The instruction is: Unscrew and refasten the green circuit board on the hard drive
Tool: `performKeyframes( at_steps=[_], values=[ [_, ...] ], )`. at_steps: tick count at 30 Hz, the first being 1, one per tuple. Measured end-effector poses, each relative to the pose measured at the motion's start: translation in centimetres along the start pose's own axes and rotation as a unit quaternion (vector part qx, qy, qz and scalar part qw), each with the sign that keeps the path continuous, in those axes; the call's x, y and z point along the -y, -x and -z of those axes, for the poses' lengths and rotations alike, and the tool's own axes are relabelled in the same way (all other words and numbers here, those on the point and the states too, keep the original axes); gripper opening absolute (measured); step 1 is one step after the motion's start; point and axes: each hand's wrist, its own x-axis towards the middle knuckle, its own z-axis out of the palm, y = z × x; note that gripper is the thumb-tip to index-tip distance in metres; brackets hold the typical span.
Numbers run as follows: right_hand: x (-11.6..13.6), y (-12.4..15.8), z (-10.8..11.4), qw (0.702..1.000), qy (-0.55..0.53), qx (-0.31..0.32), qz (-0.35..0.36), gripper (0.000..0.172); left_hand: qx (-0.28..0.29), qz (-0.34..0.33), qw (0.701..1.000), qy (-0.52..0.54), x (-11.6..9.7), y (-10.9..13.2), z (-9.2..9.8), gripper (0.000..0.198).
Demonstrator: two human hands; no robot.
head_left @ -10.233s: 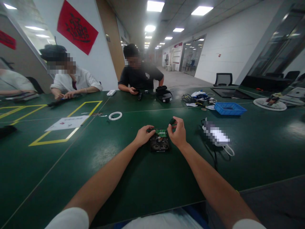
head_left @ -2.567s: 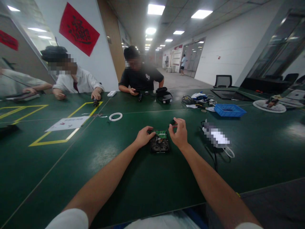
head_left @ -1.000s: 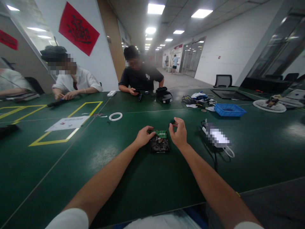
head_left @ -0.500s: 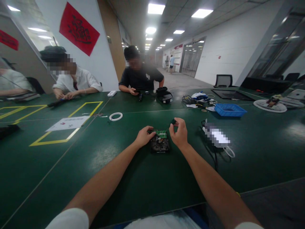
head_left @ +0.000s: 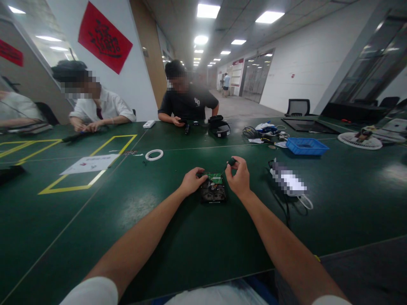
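A hard drive (head_left: 212,195) lies on the green table in front of me, its green circuit board (head_left: 215,178) facing up at the far end. My left hand (head_left: 192,181) grips the drive's far left edge, with the thumb by the board. Pinched in the fingertips of my right hand (head_left: 238,176) is a small screwdriver (head_left: 231,162) with a dark handle. Its thin shaft slants down and left toward the board's right edge. Whether the tip touches a screw is too small to make out.
Right of my hands lies a lit phone-like device (head_left: 289,181) with cables. Beyond it stand a blue tray (head_left: 307,146) and a round white fan-like part (head_left: 360,140). A white ring (head_left: 154,155) and a paper sheet (head_left: 89,164) lie left. People sit across the table.
Both hands, the hard drive and the screwdriver hold nearly the same places. The view has shifted very slightly.
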Motion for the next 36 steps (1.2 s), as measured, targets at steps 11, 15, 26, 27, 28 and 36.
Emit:
performKeyframes(
  at_steps=[11,15,26,27,28,36],
  values=[
    [0.12,0.05,0.10,1.000,0.002,0.018,0.012,0.046,-0.002,0.000,1.000,-0.001,-0.14,0.06,0.10,0.041],
    [-0.14,0.23,-0.49,1.000,-0.013,0.002,0.008,0.046,0.001,-0.001,1.000,-0.007,-0.19,0.08,0.18,0.041],
    [0.20,-0.17,0.27,0.999,0.006,0.015,0.029,0.041,-0.004,-0.010,1.000,-0.003,0.27,-0.05,-0.01,0.040],
    [0.20,-0.16,0.24,0.999,0.005,0.016,0.031,0.041,-0.003,-0.009,1.000,-0.004,0.27,-0.05,-0.02,0.040],
    [0.18,-0.13,0.18,0.999,0.003,0.014,0.032,0.042,-0.002,-0.007,1.000,-0.005,0.26,-0.05,-0.02,0.040],
    [0.16,0.02,0.02,1.000,0.003,0.013,0.021,0.043,0.001,-0.004,1.000,0.001,0.10,0.10,0.13,0.040]
  ],
)
